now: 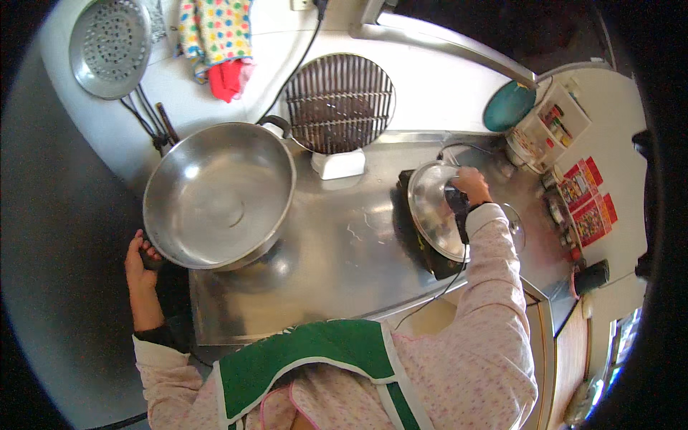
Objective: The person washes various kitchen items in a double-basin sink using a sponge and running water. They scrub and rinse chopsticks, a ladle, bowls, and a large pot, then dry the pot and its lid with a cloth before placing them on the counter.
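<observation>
At the lower left rim of a large, wide metal pan, my left hand has its fingers curled at the dark side handle. The pan is on the left part of the steel counter, tilted a little. On the right, my right hand grips the dark handle of a domed metal lid. That lid lies over a black portable cooktop; whatever is beneath it is hidden. A thin dark cable runs down past my right sleeve.
A round grill grate leans on the wall behind the steel counter. A skimmer and dotted cloths hang at upper left. Along the right stand a teal round object, a white rack, jars and red packets.
</observation>
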{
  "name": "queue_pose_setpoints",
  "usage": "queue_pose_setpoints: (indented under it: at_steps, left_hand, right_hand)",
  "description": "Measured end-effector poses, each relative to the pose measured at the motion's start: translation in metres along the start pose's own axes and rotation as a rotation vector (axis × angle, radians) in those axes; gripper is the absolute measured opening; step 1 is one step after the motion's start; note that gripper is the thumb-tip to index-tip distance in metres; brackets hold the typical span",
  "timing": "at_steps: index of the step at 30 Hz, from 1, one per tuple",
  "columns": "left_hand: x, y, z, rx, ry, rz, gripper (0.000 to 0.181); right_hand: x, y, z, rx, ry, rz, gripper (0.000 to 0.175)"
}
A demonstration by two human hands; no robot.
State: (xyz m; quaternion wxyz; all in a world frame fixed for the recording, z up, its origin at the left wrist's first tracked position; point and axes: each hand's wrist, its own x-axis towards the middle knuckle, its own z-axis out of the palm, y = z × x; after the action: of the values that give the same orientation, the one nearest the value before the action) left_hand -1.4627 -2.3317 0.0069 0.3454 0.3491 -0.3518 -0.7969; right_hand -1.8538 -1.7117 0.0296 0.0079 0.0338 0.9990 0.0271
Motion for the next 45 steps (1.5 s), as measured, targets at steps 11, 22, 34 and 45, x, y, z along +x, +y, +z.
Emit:
queue_pose_setpoints:
  at_steps: [11, 22, 34, 45]
  left_hand:
    - [0.004, -0.02, 0.01, 0.037, 0.167, 0.303, 0.034]
    - [-0.014, -0.022, 0.026, 0.02, 0.172, 0.326, 0.033]
    - [-0.014, -0.026, 0.029, 0.068, 0.147, 0.307, 0.027]
    - [-0.013, -0.014, 0.025, 0.333, 0.047, 0.382, 0.028]
  right_hand:
    - [-0.005, 0.071, 0.057, 0.404, 0.2, -0.069, 0.044]
    - [-0.068, -0.034, -0.087, 0.635, 0.052, -0.27, 0.034]
    - [-0.146, -0.366, -0.179, 0.517, -0.137, -1.011, 0.041]
    - [-0.18, -0.467, -0.15, 0.367, -0.189, -1.155, 0.048]
